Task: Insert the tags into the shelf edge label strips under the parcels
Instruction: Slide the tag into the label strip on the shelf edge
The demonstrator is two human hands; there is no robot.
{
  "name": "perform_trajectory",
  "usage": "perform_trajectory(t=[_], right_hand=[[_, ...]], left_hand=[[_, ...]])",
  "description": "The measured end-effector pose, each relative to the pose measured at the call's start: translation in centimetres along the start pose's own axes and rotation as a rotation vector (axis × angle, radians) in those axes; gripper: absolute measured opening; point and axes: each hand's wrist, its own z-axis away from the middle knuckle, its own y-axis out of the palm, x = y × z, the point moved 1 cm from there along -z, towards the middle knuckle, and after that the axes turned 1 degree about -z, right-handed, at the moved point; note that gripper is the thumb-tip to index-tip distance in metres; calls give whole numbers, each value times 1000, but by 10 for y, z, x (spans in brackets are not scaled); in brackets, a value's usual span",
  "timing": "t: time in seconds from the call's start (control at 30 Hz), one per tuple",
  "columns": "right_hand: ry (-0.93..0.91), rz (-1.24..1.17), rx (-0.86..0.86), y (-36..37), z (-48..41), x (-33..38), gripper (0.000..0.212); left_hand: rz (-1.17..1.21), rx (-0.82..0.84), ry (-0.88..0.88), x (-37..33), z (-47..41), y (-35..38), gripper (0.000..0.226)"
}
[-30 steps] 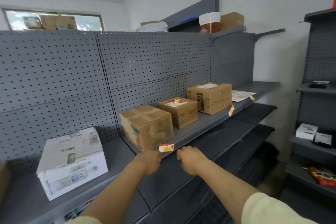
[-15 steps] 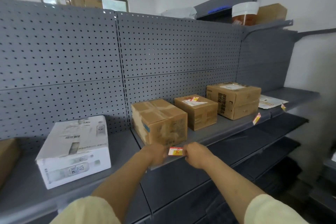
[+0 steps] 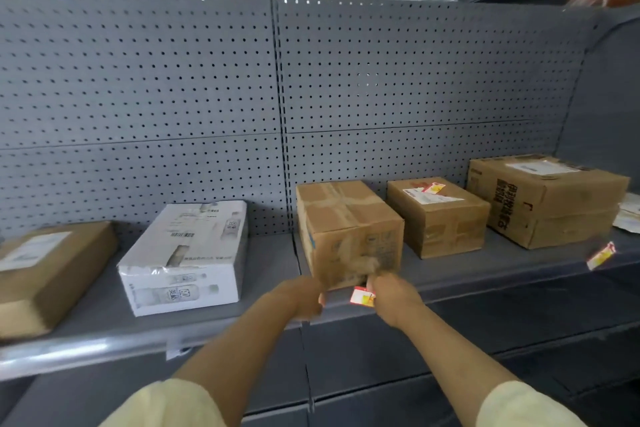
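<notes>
A red and yellow tag (image 3: pixel 362 297) sits at the shelf edge label strip (image 3: pixel 485 282), just below a taped brown parcel (image 3: pixel 348 229). My right hand (image 3: pixel 393 295) pinches the tag's right end. My left hand (image 3: pixel 303 298) is at the strip just left of the tag, fingers curled, blurred; its contact with the tag is unclear. A second tag (image 3: pixel 601 255) hangs tilted in the strip further right. Another tag (image 3: pixel 433 188) lies on top of the middle brown parcel (image 3: pixel 440 215).
A large brown parcel (image 3: pixel 545 198) stands at the right, a white box (image 3: pixel 188 256) and a flat brown parcel (image 3: pixel 45 270) at the left. Grey pegboard (image 3: pixel 277 97) backs the shelf. Lower shelves (image 3: pixel 519 340) jut out below my arms.
The view has swung left and closer to the shelf. Both hands stay at the tag on the strip; my left hand has drawn slightly away from its left end.
</notes>
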Motion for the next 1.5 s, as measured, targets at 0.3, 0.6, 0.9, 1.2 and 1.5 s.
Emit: perform_trajectory(t=[0.3, 0.6, 0.9, 1.2, 1.5], right_hand=[[-6, -22, -164, 9, -10, 2, 28], [-145, 64, -173, 13, -16, 14, 25], [-551, -330, -183, -30, -1, 82, 7], [-677, -438, -101, -18, 15, 218, 10], [-489, -385, -137, -17, 6, 283, 5]], left_hand=[[7, -32, -62, 7, 11, 16, 33], [44, -42, -174, 36, 36, 40, 32], [86, -44, -264, 67, 68, 58, 30], [307, -165, -391, 158, 138, 64, 30], [145, -223, -276, 227, 149, 68, 45]])
